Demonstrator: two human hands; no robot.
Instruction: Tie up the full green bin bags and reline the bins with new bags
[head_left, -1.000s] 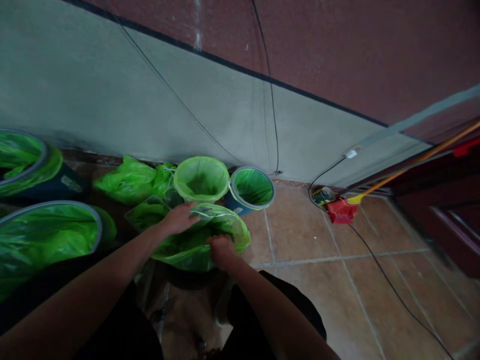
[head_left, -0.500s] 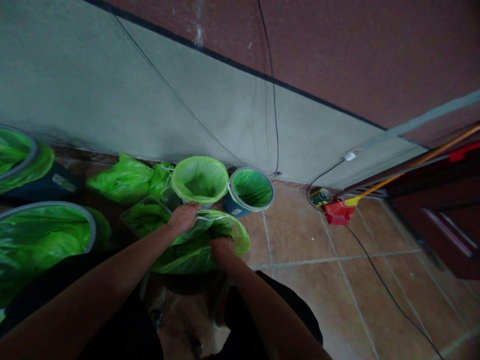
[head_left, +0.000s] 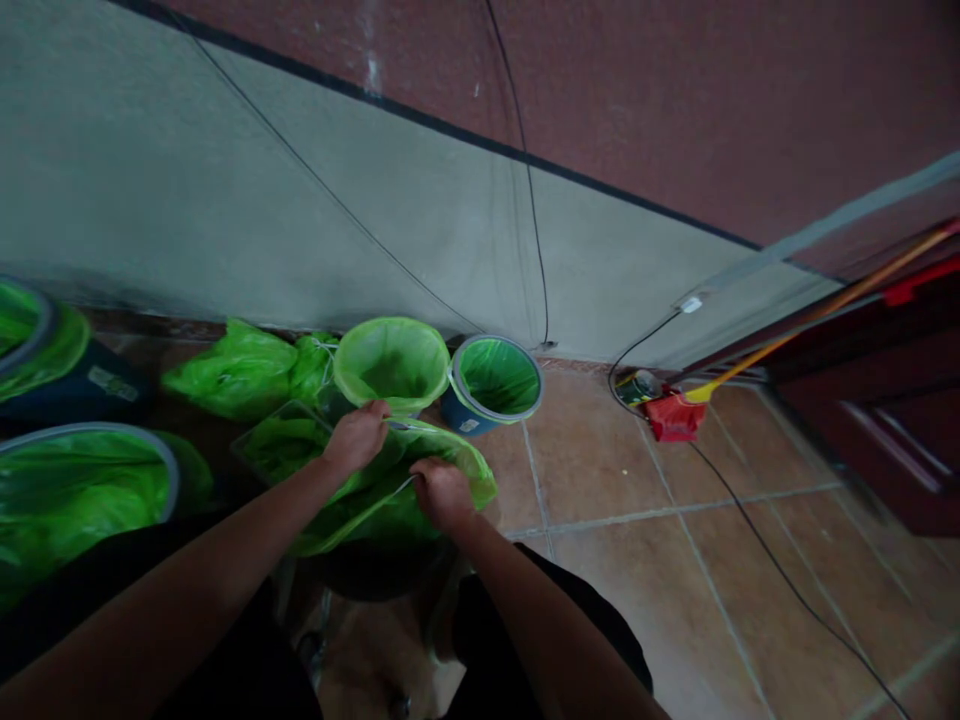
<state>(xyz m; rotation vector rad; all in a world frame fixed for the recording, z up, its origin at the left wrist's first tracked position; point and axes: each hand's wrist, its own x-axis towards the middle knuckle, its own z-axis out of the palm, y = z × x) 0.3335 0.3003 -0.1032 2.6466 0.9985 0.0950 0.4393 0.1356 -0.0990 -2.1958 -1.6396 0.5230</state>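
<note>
A green plastic bag [head_left: 390, 510] hangs in the dark bin right before me, its upper edge spread wide. With closed fingers my left hand [head_left: 360, 435] grips the bag's far rim, where a pale drawstring [head_left: 409, 427] runs. My right hand [head_left: 444, 492] is closed on the near edge, and a white string [head_left: 403, 484] stretches from its fingers along the plastic. Just beyond stand a bin with a light green liner [head_left: 391, 365] and a smaller blue bin [head_left: 480, 412] lined in green.
Bunched green bags [head_left: 232, 370] lie against the wall on the left. Two larger lined bins, one nearer [head_left: 171, 470] and one farther [head_left: 75, 380], stand at far left. A red dustpan [head_left: 675, 416], a can [head_left: 636, 386] and a black cable [head_left: 795, 590] are on the tiled floor at right.
My right hand has come up out of the bag's opening and now pulls the near edge and its string inward. My left hand stays at the far rim.
</note>
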